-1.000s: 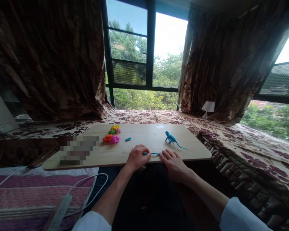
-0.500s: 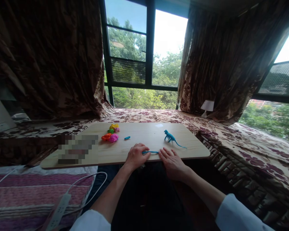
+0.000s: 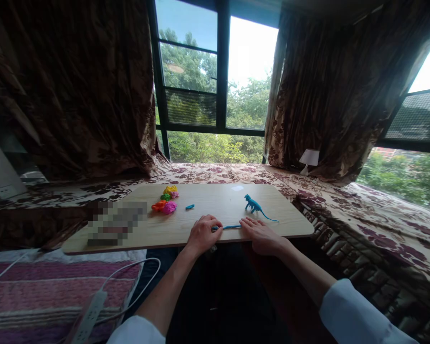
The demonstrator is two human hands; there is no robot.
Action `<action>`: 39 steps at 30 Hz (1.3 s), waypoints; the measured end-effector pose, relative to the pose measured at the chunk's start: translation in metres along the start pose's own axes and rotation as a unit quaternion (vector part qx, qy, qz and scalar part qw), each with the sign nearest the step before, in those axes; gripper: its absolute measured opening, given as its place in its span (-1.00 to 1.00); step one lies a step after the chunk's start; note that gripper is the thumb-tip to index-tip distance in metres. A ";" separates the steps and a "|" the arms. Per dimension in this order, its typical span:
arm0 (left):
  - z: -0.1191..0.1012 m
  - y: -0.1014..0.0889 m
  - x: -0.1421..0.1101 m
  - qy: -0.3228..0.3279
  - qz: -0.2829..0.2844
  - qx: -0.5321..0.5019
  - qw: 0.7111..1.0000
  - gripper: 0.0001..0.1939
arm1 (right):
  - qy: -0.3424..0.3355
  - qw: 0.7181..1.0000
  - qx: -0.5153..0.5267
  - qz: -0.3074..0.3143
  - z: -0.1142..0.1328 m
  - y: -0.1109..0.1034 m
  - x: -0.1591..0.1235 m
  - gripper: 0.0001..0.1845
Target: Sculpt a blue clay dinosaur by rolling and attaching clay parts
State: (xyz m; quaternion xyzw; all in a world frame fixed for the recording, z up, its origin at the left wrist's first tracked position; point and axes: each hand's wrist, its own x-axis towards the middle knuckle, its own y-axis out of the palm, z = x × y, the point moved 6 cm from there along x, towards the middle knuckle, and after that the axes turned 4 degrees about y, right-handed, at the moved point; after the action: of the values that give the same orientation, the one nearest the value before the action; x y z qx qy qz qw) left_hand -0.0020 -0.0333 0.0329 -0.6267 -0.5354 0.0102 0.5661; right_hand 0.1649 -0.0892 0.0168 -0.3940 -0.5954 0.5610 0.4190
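Note:
A thin blue clay strip lies near the front edge of the wooden table, stretching between my two hands. My left hand pinches its left end between thumb and fingers. My right hand rests flat, fingers stretched out over the strip's right end, part of which is hidden beneath them. Just beyond the right hand stands a blue clay animal figure with legs and a long thin tail. A short blue clay piece sits farther back, left of centre.
Lumps of clay lie at the back left: yellow, green, orange and magenta. A blurred-out item covers the table's left end. A power strip with a white cable is at lower left; a small lamp stands by the curtain.
My right hand has slid slightly right and its fingers point more to the left. More of the blue strip shows between the hands. The left hand stays in place.

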 end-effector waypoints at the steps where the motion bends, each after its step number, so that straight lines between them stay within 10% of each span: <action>1: 0.000 0.000 0.000 0.000 0.000 0.001 1.000 -0.88 | 0.001 1.000 0.002 0.000 -0.002 -0.004 0.005 -0.18; 39: 0.000 -0.001 -0.001 0.009 0.002 -0.021 1.000 -0.91 | -0.019 1.000 -0.013 -0.013 0.035 0.003 0.016 -0.15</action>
State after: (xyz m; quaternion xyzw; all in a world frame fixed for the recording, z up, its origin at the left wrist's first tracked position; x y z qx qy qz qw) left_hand -0.0030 -0.0340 0.0334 -0.6398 -0.5285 -0.0055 0.5580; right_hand 0.1263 -0.0860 0.0143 -0.3808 -0.6155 0.5554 0.4095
